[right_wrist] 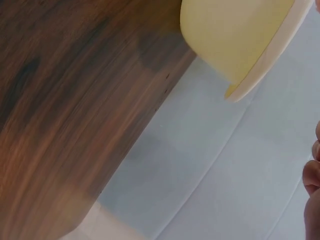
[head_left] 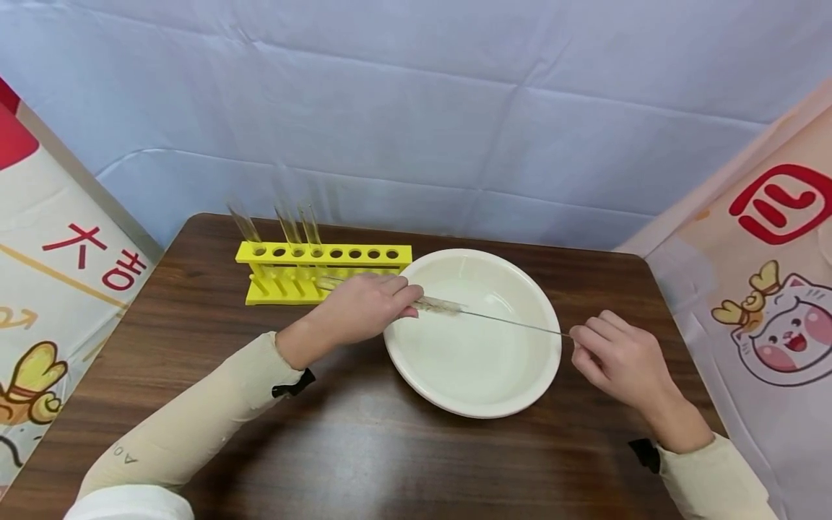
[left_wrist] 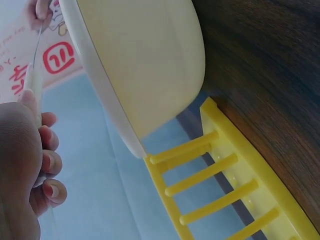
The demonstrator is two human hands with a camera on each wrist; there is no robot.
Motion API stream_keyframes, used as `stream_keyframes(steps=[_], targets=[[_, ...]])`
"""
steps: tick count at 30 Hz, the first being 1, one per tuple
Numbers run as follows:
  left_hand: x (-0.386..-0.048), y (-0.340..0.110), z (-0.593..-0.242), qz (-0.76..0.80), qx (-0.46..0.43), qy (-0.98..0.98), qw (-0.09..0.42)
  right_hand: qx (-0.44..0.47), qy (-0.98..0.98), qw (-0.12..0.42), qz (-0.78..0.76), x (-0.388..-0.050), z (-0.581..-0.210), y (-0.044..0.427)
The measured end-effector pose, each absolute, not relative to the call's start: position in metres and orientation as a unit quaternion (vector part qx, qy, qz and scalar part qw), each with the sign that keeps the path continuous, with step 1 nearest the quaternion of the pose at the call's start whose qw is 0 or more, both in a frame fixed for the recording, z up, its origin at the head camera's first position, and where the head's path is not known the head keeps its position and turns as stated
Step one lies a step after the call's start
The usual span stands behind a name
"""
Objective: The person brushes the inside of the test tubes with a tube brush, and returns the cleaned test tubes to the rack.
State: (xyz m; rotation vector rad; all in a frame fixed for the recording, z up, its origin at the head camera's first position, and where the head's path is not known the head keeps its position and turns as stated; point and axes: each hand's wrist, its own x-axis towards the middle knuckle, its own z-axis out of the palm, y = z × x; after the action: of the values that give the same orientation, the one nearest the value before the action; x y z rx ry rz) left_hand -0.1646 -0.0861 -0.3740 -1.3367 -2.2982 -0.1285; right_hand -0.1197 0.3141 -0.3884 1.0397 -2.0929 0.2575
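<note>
Over the left rim of a white basin [head_left: 481, 354], my left hand [head_left: 367, 307] grips a clear glass test tube [head_left: 330, 282], its mouth toward the right. A test tube brush [head_left: 448, 306] with pale bristles shows at that mouth, partly inside the glass. Its thin wire handle [head_left: 513, 322] stretches across the basin to my right hand [head_left: 620, 357], which pinches the far end beyond the right rim. In the left wrist view, curled fingers [left_wrist: 50, 162] wrap the tube. Only part of the right hand [right_wrist: 312, 175] shows in the right wrist view.
Behind the left hand stands a yellow test tube rack [head_left: 325, 253] with 3 upright glass tubes [head_left: 310, 225] in its left holes. It sits close to the basin's left side. Both are on a dark wooden table [head_left: 364, 448], with a pale cloth backdrop [head_left: 416, 130] behind.
</note>
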Motion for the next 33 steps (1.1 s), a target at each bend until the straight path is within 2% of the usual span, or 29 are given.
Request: stream_keyframes(steps=[14, 17, 20, 33], targets=[[-0.164, -0.098, -0.377, -0.039, -0.481, -0.839, 0.251, 0.415, -0.792, 0.441, 0.076, -0.117, -0.383, 0.322], [-0.165, -0.099, -0.377, -0.042, -0.481, -0.836, 0.262, 0.407, -0.801, 0.431, 0.088, -0.117, -0.385, 0.327], [-0.166, -0.1, -0.376, -0.042, -0.479, -0.835, 0.268, 0.386, -0.831, 0.38, 0.127, -0.116, -0.388, 0.334], [-0.165, -0.102, -0.374, -0.039, -0.487, -0.829, 0.272, 0.343, -0.846, 0.059, 0.404, -0.105, -0.381, 0.351]])
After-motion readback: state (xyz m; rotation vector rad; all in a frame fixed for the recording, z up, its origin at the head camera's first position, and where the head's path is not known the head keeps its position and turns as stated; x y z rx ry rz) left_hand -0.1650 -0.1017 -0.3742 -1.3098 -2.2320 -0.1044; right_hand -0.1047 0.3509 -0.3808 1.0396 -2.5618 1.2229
